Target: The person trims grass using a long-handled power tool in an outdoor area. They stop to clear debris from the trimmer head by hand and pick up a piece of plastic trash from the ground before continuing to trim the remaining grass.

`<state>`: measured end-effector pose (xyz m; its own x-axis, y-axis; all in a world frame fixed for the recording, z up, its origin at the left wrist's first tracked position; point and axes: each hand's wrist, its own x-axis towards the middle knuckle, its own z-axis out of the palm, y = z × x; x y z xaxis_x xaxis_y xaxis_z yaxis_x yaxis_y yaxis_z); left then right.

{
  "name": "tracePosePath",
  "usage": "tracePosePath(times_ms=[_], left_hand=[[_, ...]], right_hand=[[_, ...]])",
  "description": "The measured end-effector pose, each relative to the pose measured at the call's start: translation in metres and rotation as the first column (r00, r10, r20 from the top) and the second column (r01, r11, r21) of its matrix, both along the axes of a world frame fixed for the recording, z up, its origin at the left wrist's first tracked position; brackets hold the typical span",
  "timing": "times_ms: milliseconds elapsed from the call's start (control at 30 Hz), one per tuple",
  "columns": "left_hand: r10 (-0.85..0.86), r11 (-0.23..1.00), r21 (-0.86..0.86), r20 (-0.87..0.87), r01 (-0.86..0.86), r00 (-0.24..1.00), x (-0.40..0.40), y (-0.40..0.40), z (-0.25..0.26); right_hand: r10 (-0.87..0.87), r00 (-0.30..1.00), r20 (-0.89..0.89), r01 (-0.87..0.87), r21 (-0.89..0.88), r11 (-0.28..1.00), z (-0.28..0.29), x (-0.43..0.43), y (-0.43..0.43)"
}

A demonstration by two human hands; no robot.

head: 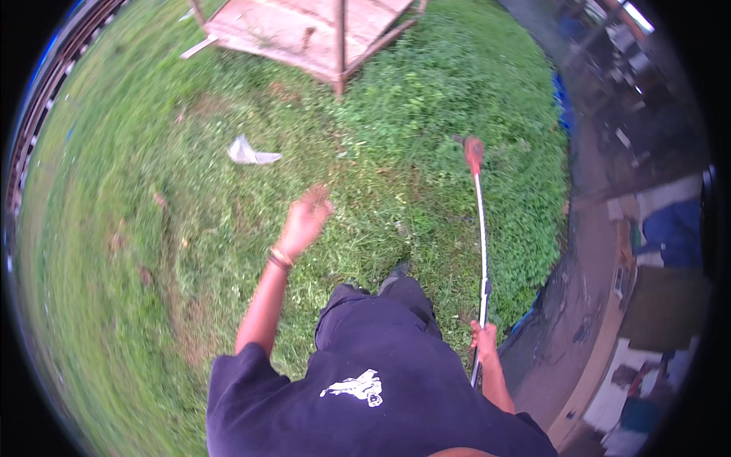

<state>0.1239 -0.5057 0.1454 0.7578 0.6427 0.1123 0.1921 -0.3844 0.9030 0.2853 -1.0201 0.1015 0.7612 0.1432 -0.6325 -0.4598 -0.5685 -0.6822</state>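
My right hand [486,338] is closed around the pale metal shaft [481,228] of a long-handled tool, which looks like a grass trimmer. Its red head [473,152], with a short dark part at the tip, is at the far end over low green weeds [508,188]. The rear end of the tool runs back beside my body and is hidden there. My left hand [308,214], with bands at the wrist, is held out in front of me above the grass [228,228]. It is blurred, and no object shows in it.
A wooden platform [274,28] with upright posts stands on the grass ahead. A whitish scrap [251,153] lies on the ground left of centre. Along the right runs a dark bare-ground strip [594,171], with blue sheeting [562,103] at its edge and assorted items beyond.
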Motion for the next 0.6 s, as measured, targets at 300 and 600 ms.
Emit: tracePosePath(times_ms=[300, 600], left_hand=[[-0.977, -0.206, -0.29, 0.119, 0.935, -0.179, 0.091, -0.267, -0.036], [-0.998, 0.039, -0.029, -0.044, 0.999, 0.037, 0.128, -0.29, -0.057]], right_hand=[[-0.285, 0.958, 0.024, 0.261, 0.335, 0.905, 0.078, 0.071, 0.019], [-0.559, 0.734, 0.386, 0.245, 0.617, 0.748, 0.125, 0.126, 0.086]])
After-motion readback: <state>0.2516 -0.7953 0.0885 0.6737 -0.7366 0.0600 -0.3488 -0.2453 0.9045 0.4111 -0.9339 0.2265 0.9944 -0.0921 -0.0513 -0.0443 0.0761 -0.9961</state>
